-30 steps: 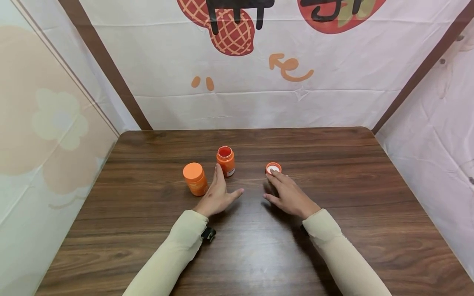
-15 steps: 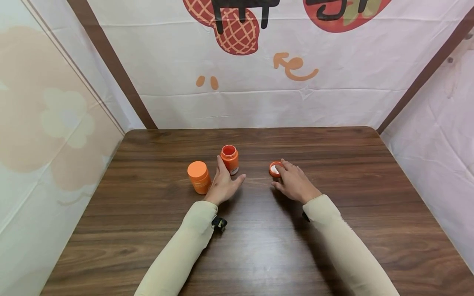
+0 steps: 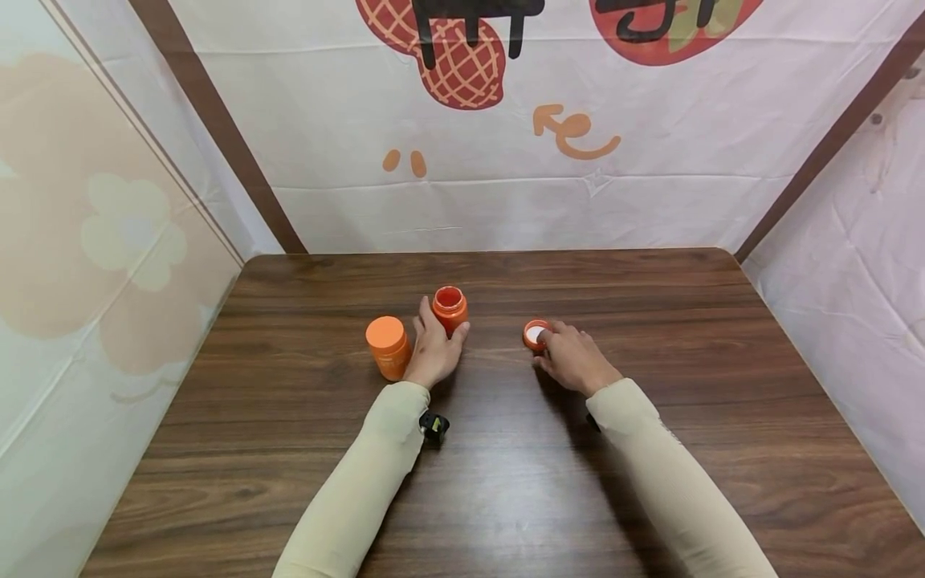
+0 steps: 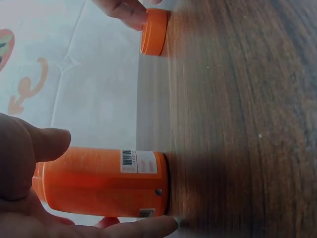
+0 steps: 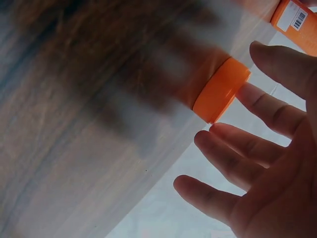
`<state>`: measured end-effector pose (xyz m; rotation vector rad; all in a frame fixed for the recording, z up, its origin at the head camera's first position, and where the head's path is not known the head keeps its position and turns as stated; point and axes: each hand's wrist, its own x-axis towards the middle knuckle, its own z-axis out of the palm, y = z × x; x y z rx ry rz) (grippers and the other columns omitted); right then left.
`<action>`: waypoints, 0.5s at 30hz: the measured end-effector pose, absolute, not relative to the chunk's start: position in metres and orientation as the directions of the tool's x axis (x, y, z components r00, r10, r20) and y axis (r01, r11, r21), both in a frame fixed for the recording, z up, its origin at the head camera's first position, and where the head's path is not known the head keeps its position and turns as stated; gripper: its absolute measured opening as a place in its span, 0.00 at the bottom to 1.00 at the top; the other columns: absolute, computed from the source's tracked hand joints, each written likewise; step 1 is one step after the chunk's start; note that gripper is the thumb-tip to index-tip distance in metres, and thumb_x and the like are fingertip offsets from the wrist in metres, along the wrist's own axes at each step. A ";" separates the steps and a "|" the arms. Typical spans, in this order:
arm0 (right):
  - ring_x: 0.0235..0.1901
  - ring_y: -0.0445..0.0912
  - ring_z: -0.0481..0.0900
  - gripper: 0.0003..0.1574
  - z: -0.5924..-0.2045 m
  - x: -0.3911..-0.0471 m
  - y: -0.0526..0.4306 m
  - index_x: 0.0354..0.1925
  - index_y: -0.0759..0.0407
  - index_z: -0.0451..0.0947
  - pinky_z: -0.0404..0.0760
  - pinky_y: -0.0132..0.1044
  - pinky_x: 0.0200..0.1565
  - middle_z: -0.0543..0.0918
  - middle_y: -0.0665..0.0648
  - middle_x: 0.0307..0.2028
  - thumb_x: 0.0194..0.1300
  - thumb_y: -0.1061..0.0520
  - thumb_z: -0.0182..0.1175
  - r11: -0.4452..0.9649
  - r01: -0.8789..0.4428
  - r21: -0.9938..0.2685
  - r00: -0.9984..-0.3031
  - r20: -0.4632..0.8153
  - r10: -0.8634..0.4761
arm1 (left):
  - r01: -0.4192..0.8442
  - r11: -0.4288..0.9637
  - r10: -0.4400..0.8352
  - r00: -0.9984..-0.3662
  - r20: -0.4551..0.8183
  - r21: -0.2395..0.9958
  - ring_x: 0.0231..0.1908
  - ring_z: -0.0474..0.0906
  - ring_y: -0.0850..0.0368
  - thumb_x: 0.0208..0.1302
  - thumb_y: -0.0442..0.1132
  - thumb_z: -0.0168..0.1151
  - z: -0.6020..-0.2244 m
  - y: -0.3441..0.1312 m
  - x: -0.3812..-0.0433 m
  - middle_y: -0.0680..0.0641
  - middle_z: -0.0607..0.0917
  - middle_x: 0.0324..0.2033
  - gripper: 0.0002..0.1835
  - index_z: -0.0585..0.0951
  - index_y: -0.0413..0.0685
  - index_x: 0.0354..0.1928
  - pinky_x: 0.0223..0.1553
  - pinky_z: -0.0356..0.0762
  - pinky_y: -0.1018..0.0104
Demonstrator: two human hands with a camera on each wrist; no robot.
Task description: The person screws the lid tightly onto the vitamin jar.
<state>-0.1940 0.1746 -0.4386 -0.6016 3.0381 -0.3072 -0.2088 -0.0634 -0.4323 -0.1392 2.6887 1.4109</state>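
Observation:
An uncapped orange jar [image 3: 451, 307] stands upright, its red-rimmed mouth facing up. My left hand [image 3: 436, 349] wraps around it, fingers on its left side and thumb at its right front. In the left wrist view the jar [image 4: 104, 183], with white barcode labels, sits between thumb and fingers. The jar's orange lid [image 3: 534, 334] lies on the table with its white inside facing up. At its right edge is my right hand [image 3: 576, 359]. In the right wrist view the fingertips reach the lid [image 5: 221, 90], while the thumb stands apart from it.
A second orange jar [image 3: 390, 348], with its lid on, stands just left of my left hand. The dark wood table [image 3: 499, 482] extends around everything, and a white printed curtain [image 3: 506, 209] hangs behind its far edge.
My left hand has moved forward and its thumb has come in against the uncapped jar. My right hand has shifted from over the lid to its right side, with its fingers drawn in.

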 end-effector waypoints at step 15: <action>0.39 0.56 0.81 0.06 -0.438 -0.188 0.172 0.33 0.57 0.82 0.80 0.51 0.40 0.81 0.61 0.43 0.65 0.57 0.68 0.892 -0.399 -0.213 -0.912 -0.006 -0.410 | -0.092 0.493 -0.074 -0.995 -0.064 0.865 0.68 0.63 0.41 0.72 0.45 0.61 -0.430 -0.063 -0.212 0.35 0.64 0.69 0.39 0.51 0.44 0.74 0.70 0.56 0.47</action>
